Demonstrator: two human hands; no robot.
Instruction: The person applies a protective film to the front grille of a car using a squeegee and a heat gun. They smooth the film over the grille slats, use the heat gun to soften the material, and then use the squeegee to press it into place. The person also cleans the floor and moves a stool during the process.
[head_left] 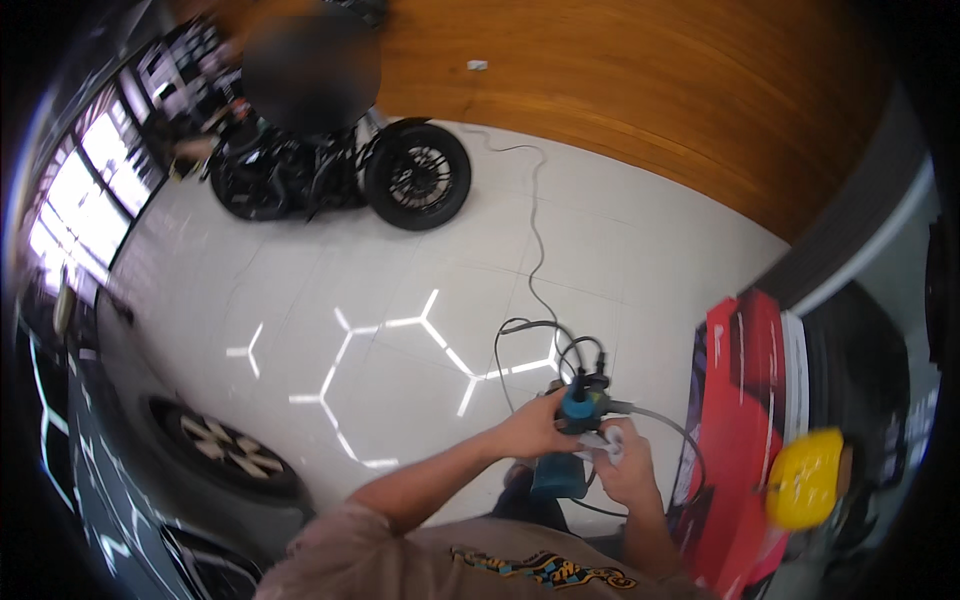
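Note:
Held close in front of my body is a teal and black corded device, with black cables running out of its top; its exact kind cannot be made out. My left hand is closed round its left side. Just to the right, my right hand has its fingers curled on a small white thing, beside a grey cable that leaves the device. A teal body shows below my left hand; whether it belongs to the same device cannot be told.
A long cord snakes over the glossy floor toward the wooden wall. A black motorcycle stands at the far left. A dark car is on my left. Red boxes and a yellow object stand at my right.

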